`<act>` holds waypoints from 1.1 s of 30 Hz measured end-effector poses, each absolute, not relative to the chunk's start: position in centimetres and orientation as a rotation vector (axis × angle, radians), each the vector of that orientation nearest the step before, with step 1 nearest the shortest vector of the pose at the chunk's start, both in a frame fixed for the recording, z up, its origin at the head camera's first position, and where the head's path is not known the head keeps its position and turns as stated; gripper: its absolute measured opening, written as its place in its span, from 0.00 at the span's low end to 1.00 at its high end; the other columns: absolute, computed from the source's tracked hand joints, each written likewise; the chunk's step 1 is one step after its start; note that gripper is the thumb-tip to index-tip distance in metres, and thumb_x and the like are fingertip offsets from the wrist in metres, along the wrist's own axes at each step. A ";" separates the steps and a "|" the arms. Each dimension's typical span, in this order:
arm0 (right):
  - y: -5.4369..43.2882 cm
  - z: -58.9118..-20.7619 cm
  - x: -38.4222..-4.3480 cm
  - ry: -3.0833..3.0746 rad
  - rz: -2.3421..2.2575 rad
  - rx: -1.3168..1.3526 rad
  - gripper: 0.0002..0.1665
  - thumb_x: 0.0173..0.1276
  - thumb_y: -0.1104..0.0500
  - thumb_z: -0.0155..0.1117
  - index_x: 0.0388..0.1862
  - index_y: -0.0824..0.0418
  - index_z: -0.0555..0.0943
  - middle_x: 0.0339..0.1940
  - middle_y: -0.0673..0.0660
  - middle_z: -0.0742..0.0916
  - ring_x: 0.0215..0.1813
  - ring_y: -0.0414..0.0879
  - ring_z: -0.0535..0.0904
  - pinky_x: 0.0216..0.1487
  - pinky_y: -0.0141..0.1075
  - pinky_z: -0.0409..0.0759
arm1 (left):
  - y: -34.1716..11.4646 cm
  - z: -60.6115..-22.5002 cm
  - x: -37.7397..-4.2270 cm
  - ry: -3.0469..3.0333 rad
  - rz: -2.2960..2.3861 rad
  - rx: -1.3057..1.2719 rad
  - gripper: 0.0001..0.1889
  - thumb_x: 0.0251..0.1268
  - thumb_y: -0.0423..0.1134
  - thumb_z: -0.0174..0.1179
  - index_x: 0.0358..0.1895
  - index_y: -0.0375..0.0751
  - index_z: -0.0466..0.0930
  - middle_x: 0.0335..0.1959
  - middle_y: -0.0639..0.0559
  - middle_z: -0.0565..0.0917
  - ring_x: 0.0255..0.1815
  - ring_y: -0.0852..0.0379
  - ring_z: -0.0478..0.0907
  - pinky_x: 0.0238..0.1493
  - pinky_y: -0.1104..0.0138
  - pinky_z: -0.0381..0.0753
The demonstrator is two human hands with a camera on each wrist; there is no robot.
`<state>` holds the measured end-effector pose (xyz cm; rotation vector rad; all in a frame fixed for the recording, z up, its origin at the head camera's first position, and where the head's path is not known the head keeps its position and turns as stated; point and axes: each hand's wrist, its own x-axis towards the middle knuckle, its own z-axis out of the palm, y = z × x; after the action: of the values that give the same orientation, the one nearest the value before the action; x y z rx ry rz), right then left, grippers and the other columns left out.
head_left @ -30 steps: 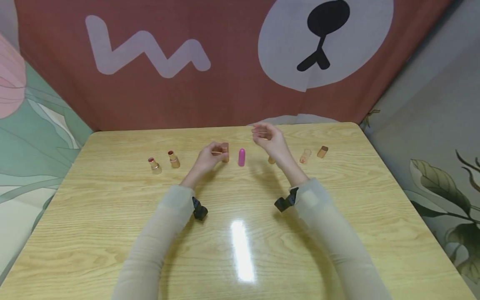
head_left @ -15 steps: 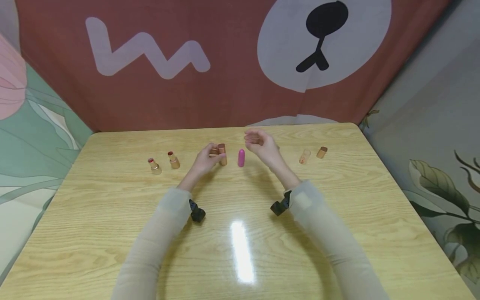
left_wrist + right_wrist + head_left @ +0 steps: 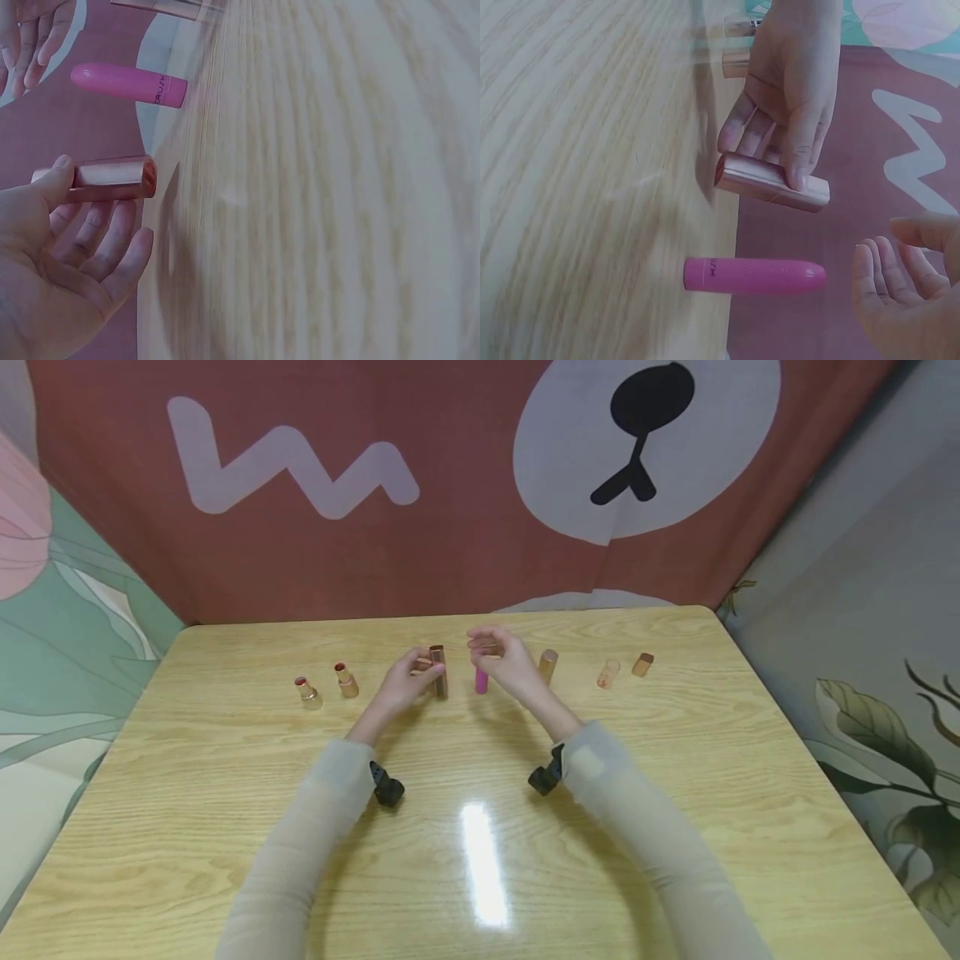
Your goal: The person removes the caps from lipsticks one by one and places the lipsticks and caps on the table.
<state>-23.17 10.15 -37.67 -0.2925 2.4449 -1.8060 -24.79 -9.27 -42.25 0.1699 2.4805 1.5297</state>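
Nearest me I see both sleeves w/ a black wrist cam on each, over the wooden counter [image 3: 225,793]; a light glare streak sits between the arms. Further out, my left hand [image 3: 401,681] grips a rose-gold lipstick tube [image 3: 438,671], thumb on one side and fingers curled round the other; tube stands upright, base at or just above the counter, can't tell which. Just right of it the pink lipstick [image 3: 481,680] stands on the counter, partly hidden in head view; right wrist cam shows it whole, cap on. My right hand [image 3: 501,657] hovers just above and right of the pink one, fingers loosely curled, holding nothing, not touching it. Right of that hand a gold tube [image 3: 547,666] stands alone; further right a pale tube [image 3: 608,673] and a small gold cap [image 3: 642,664]. Far left, 2 uncapped lipsticks [image 3: 308,691] [image 3: 346,679], red tips showing, close together. Behind the counter hangs a red-brown cloth w/ a bear face [image 3: 637,443].
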 end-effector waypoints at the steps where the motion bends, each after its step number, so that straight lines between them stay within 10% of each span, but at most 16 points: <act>1: 10.0 -37.7 -23.1 2.439 -1.806 -0.290 0.22 0.67 0.71 0.56 0.60 0.68 0.72 0.56 0.69 0.80 0.57 0.58 0.78 0.58 0.43 0.80 | -9.4 -42.3 -24.8 2.473 1.533 0.166 0.22 0.72 0.44 0.53 0.61 0.33 0.67 0.57 0.32 0.76 0.54 0.43 0.77 0.48 0.60 0.82; 15: 8.4 -38.7 -22.8 2.407 -1.758 -0.278 0.23 0.67 0.68 0.58 0.61 0.65 0.72 0.56 0.65 0.81 0.57 0.56 0.78 0.35 0.31 0.79 | -10.6 -42.5 -23.9 2.272 1.671 0.135 0.23 0.74 0.46 0.48 0.64 0.35 0.64 0.46 0.41 0.72 0.35 0.57 0.77 0.38 0.63 0.87; 21: 7.7 -39.4 -22.7 2.400 -1.771 -0.322 0.23 0.66 0.71 0.57 0.61 0.69 0.71 0.56 0.70 0.80 0.57 0.59 0.79 0.56 0.38 0.81 | -10.8 -42.5 -23.6 2.253 1.695 0.154 0.24 0.74 0.46 0.49 0.65 0.35 0.64 0.47 0.40 0.73 0.34 0.59 0.77 0.40 0.63 0.87; 33: 6.8 -40.9 -22.2 2.377 -1.743 -0.285 0.29 0.66 0.71 0.57 0.66 0.67 0.67 0.57 0.68 0.80 0.59 0.59 0.78 0.60 0.41 0.80 | -11.1 -41.8 -22.7 2.270 1.635 0.155 0.24 0.72 0.44 0.53 0.65 0.34 0.66 0.56 0.33 0.73 0.35 0.57 0.78 0.42 0.63 0.87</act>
<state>-22.21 6.84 -40.94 -0.2853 2.3766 -1.7432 -22.69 -11.09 -41.83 0.1551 2.2703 1.6352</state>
